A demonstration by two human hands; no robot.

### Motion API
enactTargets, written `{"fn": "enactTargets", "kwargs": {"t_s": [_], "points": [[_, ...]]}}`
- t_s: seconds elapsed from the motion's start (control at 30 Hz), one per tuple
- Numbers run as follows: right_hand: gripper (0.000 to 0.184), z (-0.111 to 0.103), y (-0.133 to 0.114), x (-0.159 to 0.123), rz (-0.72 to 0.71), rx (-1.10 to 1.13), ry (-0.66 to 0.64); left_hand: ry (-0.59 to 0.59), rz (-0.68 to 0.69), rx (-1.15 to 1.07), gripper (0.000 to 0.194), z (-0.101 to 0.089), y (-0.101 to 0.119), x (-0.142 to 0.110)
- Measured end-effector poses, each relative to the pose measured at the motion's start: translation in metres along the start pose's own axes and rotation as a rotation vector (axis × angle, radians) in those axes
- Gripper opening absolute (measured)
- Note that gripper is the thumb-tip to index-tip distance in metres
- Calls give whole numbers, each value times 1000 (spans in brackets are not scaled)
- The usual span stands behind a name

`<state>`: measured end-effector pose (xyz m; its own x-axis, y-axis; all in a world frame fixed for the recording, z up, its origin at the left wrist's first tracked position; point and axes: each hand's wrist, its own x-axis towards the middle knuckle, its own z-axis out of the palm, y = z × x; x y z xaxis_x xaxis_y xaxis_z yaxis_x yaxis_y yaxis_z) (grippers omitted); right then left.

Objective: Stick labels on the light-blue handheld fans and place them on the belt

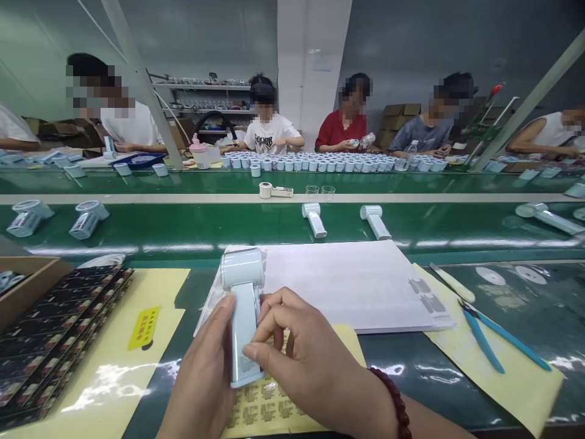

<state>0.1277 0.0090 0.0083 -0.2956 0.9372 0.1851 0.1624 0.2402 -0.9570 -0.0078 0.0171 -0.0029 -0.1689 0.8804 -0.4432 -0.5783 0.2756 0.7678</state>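
A light-blue handheld fan housing point(244, 326), with a round head and straight handle, is held upright and slightly tilted. My left hand point(203, 360) wraps the handle from the left, thumb along its edge. My right hand point(304, 353) is bent in a pinch at the lower handle, thumb tip against its face; whatever lies between the fingertips is hidden. Below the hands lies a yellow sheet of small grey stickers point(267, 405). Behind the housing, a stack of white sheets point(338, 286) carries a few grey stickers at its right edge.
Blue-handled pliers point(507, 341) and a pale-handled blade point(452, 281) lie at right. Circuit boards point(59, 329) and a cardboard box point(34, 268) stand at left. More housings point(314, 219) sit on the green conveyor point(228, 222). Several people point(269, 131) work across it.
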Motion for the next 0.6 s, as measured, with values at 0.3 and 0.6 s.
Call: {"fn": "enactTargets", "kwargs": {"t_s": [0.3, 0.6], "points": [[15, 1, 4, 9, -21, 112, 44, -312, -25, 54, 60, -5, 8, -5], [20, -45, 25, 65, 33, -304, 10, -279, 32, 276, 55, -9, 50, 39]]}}
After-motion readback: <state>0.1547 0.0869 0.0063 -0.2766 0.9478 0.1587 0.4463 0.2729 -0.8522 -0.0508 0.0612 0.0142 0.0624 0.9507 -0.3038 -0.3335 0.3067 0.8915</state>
